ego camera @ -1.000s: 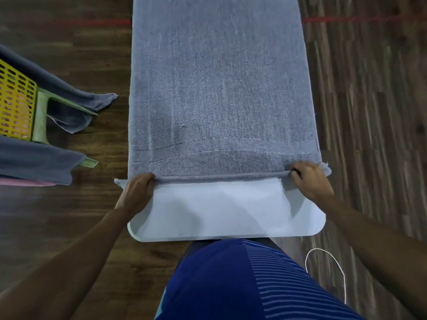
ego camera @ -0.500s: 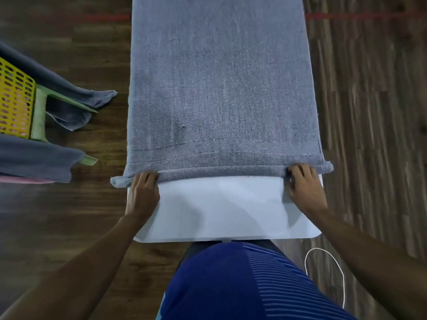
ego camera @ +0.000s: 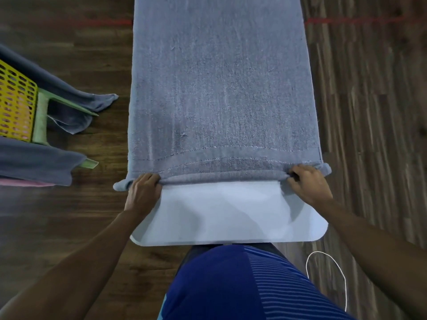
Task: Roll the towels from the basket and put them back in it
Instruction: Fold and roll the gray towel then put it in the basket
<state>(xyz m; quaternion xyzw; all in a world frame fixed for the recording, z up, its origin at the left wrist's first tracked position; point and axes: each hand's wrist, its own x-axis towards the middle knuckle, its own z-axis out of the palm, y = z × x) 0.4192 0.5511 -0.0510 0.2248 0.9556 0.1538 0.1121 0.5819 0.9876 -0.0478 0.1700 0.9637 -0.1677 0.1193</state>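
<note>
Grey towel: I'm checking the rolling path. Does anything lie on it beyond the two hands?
Nothing visible does. The left hand and right hand grip the rolled edge of the grey towel; its flat stretch beyond them lies bare.

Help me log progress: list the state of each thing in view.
Towel: spread flat, near edge rolled up slightly.
Left hand: grips the roll's left end.
Right hand: grips the roll's right end.
Basket: at left, other towels draped over it.
Table: near end bare, rest under towel.
</note>
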